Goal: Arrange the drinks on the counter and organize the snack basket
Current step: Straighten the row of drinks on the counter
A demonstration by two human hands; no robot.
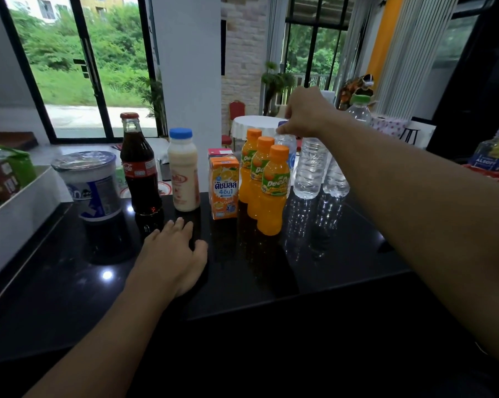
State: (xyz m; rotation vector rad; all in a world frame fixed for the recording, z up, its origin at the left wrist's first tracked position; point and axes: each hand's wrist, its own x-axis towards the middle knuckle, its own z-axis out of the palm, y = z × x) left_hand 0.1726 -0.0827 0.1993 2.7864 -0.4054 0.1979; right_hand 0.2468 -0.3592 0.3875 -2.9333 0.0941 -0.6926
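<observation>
1. Water, in a small clear plastic bottle with a bluish cap, stands on the glossy black surface behind three orange juice bottles.
2. The right-hand grip pinches its cap from above; the left-hand grip lies flat, holding nothing.
3. It looks full, thin-walled and squashy: the stiff cap or neck is likely the safest hold.

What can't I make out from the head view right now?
Head view:
- Blue-capped bottle: cap under the right hand, body behind the orange juice bottles.
- Pink carton: mostly hidden behind the orange carton.
- Snack basket: cut off by the left edge.
- Green-capped bottle: lower part behind the right forearm.
</observation>
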